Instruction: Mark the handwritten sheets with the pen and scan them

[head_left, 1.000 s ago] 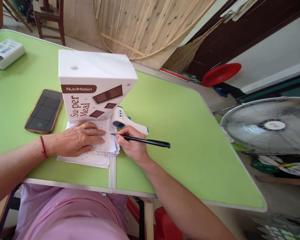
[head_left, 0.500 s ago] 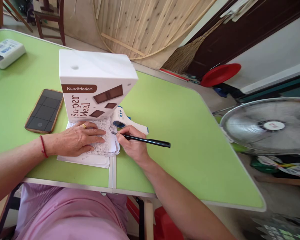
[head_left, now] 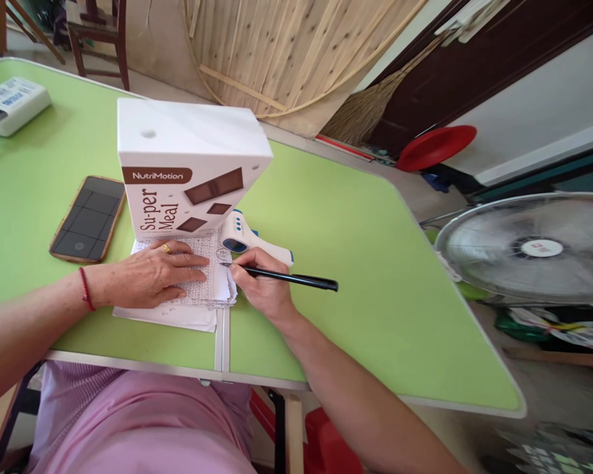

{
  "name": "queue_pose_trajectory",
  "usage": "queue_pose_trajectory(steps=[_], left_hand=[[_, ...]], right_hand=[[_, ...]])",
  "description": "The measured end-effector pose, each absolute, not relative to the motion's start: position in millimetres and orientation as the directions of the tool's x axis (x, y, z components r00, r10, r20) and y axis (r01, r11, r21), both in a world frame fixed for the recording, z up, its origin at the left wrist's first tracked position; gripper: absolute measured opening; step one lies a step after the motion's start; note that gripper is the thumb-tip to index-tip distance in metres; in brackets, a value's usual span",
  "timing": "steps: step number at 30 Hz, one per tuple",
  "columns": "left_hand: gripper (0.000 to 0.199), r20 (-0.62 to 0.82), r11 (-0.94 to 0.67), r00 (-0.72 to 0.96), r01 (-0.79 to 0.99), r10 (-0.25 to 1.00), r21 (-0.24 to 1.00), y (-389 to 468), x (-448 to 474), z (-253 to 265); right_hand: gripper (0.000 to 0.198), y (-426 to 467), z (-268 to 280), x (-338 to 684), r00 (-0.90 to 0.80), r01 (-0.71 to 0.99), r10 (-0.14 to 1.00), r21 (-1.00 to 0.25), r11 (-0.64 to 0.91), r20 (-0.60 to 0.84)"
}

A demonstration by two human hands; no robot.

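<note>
My left hand point(head_left: 161, 273) lies flat with its fingers stretched out on a stack of paper sheets point(head_left: 221, 283) covered in dense handwriting. In my right hand point(head_left: 264, 286) is a black pen point(head_left: 301, 280), its tip at the right edge of the top sheet. A white "NutriMotion Su-per Meal" box point(head_left: 153, 197) stands upright just behind the papers. Beside the right fingers lies a white and blue infrared thermometer point(head_left: 271, 253), partly hidden by that hand. A smartphone point(head_left: 89, 217) in a brown-edged case rests left of the box.
The green folding table point(head_left: 356, 230) has a metal seam in front of me. At the far left sits a white power bank point(head_left: 17, 105) with a cable. A standing fan point(head_left: 538, 247) is off the right edge; a broom point(head_left: 370, 112) and red basin point(head_left: 437, 146) are behind.
The pen has shifted very slightly at the sheet's right edge. My left hand, the box, the phone and the thermometer stay where they were.
</note>
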State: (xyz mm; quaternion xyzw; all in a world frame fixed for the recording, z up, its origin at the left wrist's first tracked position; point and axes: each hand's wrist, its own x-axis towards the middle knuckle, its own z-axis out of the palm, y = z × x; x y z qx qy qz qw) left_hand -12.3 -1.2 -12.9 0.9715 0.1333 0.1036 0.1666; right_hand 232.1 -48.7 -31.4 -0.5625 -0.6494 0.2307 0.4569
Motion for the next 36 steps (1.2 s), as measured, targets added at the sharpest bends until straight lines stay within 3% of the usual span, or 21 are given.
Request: queue_pose_trajectory(steps=[36], left_hand=[[0.036,0.158,-0.904,0.942,0.223,0.296,0.365,-0.8,-13.3,-12.2]], right_hand=[[0.009,-49.2,-31.7,232.5,0.074,0.488,0.939,-0.833,0.26,0.337]])
